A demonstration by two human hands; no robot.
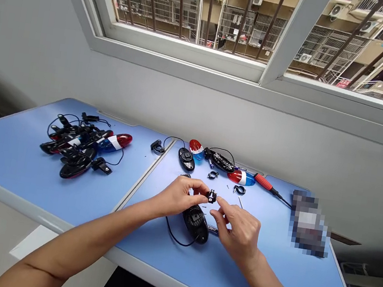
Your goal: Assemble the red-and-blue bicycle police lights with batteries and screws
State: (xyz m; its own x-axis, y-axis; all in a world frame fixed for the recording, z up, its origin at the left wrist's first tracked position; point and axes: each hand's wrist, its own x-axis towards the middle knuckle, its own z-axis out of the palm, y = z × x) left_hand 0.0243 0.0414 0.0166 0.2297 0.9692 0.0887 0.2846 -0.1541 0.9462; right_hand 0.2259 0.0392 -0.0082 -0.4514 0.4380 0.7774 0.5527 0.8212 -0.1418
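Pinching small black bracket (211, 196) between thumb and fingers of left hand (183, 196), touching its edge with forefinger of right hand (241, 228), holding right thumb slightly apart.

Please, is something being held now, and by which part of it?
Yes, a small black part. The left hand pinches its left edge between thumb and fingers; the right hand has a fingertip at its right edge.

The table (238, 285) is plain light blue. From the black clip (211, 197), the lens cover (239, 177) at two o'clock is banded red, white and blue, the screwdriver handle (263, 181) just past two is red, and the siren light (115, 142) toward half past nine shows blue, white and red bands.
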